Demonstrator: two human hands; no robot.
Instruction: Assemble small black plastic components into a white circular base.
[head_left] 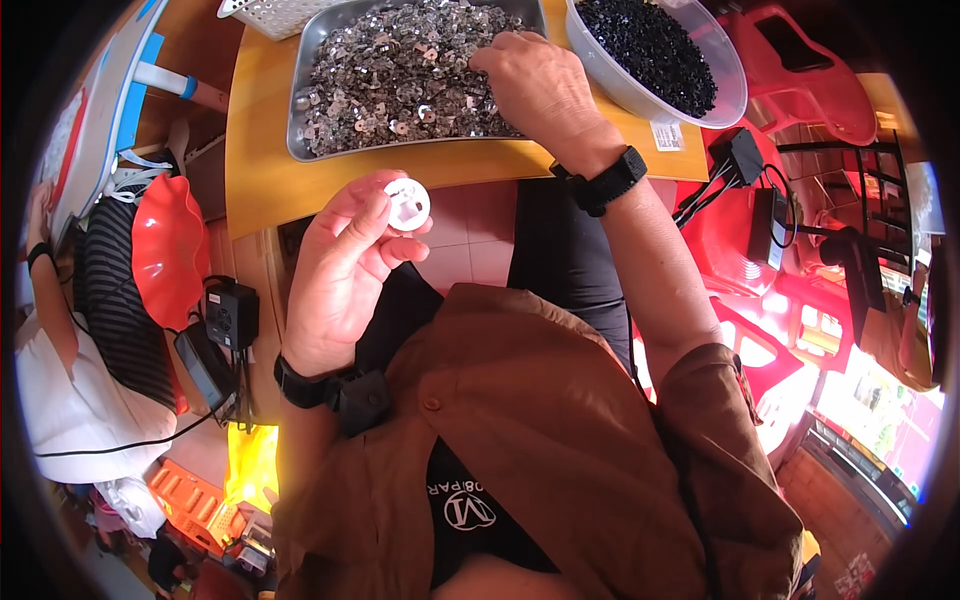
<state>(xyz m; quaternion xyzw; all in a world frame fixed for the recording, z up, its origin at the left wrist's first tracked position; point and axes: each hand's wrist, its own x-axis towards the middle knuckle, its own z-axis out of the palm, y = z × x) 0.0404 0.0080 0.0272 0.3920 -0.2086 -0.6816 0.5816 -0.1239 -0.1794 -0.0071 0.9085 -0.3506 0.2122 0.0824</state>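
Note:
My left hand [345,260] is closed, pinching a small round white plastic part [409,205] between thumb and fingers, in front of the table's near edge. The part has a recess and small openings in its face. My right hand [535,85] reaches over the right side of a metal tray [400,147] heaped with small shiny metal pieces [385,85]. Its fingers are curled together, with their tips at the pieces; what they hold, if anything, is hidden.
Right of the tray stands a translucent plastic tub [736,85] of small black parts [655,50]. A white perforated basket [285,15] is at the back left. Red plastic chairs [800,75] stand at the right. Another person [80,390] sits at the left beside a red wavy-edged stool [170,250].

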